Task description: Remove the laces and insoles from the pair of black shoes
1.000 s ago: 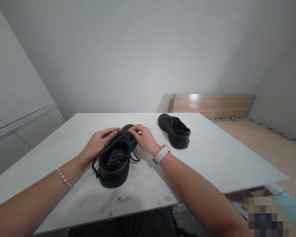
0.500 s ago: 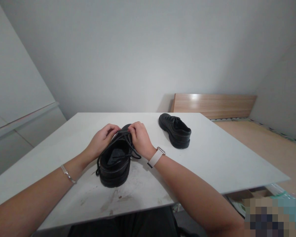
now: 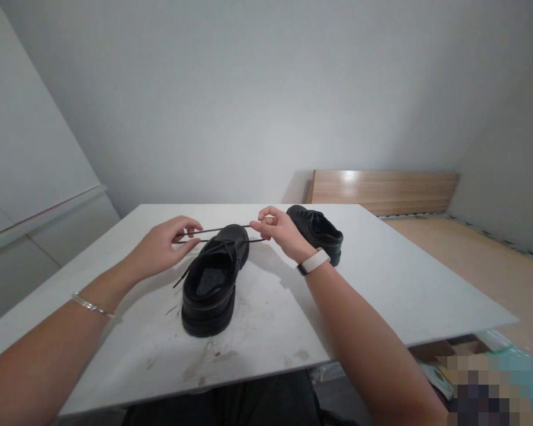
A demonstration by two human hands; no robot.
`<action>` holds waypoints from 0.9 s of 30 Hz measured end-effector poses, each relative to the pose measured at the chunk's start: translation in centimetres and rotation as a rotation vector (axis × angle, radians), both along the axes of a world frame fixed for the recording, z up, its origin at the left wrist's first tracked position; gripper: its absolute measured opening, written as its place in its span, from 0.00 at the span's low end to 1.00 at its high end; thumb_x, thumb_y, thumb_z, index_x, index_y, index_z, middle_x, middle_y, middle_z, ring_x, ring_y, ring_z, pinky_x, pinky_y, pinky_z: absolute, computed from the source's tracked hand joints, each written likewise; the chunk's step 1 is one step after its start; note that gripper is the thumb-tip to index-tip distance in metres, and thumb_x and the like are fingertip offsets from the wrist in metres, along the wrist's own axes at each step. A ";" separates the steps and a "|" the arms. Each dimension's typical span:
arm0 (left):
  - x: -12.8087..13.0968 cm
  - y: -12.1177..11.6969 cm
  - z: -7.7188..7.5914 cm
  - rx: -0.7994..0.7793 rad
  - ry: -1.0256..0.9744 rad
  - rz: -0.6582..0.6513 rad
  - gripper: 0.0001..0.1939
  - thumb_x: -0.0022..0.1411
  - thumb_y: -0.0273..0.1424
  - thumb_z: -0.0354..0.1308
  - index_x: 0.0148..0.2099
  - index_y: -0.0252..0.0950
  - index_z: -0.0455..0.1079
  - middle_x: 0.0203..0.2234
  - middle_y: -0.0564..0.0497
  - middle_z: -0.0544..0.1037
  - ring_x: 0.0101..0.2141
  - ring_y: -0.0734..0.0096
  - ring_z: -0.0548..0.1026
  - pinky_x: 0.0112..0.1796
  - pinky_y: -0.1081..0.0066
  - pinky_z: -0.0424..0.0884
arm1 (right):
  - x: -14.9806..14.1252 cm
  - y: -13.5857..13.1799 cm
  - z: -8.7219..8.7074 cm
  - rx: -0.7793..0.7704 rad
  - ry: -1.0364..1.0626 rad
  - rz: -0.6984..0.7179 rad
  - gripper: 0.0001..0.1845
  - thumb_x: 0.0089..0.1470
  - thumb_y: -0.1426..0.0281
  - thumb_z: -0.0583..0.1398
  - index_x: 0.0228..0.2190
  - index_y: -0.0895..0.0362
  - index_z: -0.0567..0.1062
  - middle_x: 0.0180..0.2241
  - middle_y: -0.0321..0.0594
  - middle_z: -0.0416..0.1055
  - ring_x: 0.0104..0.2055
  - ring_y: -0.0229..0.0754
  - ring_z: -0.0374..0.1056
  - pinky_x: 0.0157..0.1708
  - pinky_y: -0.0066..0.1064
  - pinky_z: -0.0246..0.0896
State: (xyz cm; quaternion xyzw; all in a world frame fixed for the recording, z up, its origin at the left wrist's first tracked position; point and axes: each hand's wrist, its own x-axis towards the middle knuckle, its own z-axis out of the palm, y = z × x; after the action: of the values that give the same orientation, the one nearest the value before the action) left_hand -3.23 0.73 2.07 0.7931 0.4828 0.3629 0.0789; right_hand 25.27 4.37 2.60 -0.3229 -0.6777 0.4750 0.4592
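Stretching thin black lace (image 3: 217, 229) sideways

Holding lace in curled fingers of left hand (image 3: 162, 245) and right hand (image 3: 286, 234), crosswise to long axis of black leather shoe (image 3: 208, 313). Standing between both, toe nearer right hand, heel toward near edge of white desk (image 3: 266, 319). Just past right hand, second black shoe (image 3: 322, 229).

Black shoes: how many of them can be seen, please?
2. One black shoe stands on the table between the hands; the other shoe is farther back, right, partly behind the right hand.
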 end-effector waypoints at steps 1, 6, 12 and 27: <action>-0.3 0.3 -0.3 -0.039 0.078 -0.017 0.18 0.59 0.48 0.58 0.42 0.40 0.75 0.36 0.46 0.79 0.33 0.62 0.74 0.34 0.69 0.67 | 0.5 0.2 0.0 0.009 -0.084 0.014 0.25 0.42 0.53 0.70 0.32 0.56 0.69 0.19 0.24 0.58 0.22 0.32 0.54 0.26 0.26 0.48; -0.6 0.8 -0.7 -0.227 0.173 0.047 0.24 0.59 0.55 0.52 0.39 0.44 0.80 0.23 0.48 0.79 0.26 0.59 0.74 0.29 0.68 0.63 | 1.0 0.8 -0.8 0.154 -0.474 0.033 0.10 0.50 0.64 0.67 0.31 0.59 0.80 0.22 0.32 0.68 0.26 0.33 0.58 0.27 0.27 0.49; -0.4 0.2 0.6 0.149 -0.087 0.169 0.17 0.56 0.49 0.59 0.32 0.42 0.78 0.36 0.45 0.82 0.40 0.53 0.76 0.47 0.60 0.68 | 0.4 1.0 -1.1 0.331 -0.402 -0.245 0.05 0.53 0.70 0.63 0.29 0.58 0.79 0.30 0.40 0.74 0.36 0.40 0.66 0.39 0.32 0.60; -0.7 -1.5 7.1 0.333 -1.111 0.083 0.15 0.49 0.27 0.63 0.30 0.40 0.56 0.12 0.65 0.54 0.14 0.82 0.53 0.16 0.77 0.46 | 1.0 0.8 2.6 0.312 0.601 -0.812 0.13 0.62 0.57 0.54 0.37 0.52 0.57 0.35 0.36 0.68 0.27 0.33 0.72 0.24 0.26 0.68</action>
State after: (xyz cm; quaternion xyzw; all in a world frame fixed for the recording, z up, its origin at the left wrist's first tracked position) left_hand -3.92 -0.77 9.14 0.4659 0.3361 0.7984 0.1802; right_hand 26.22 5.19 5.20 -0.3366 -0.3991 0.2242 0.8229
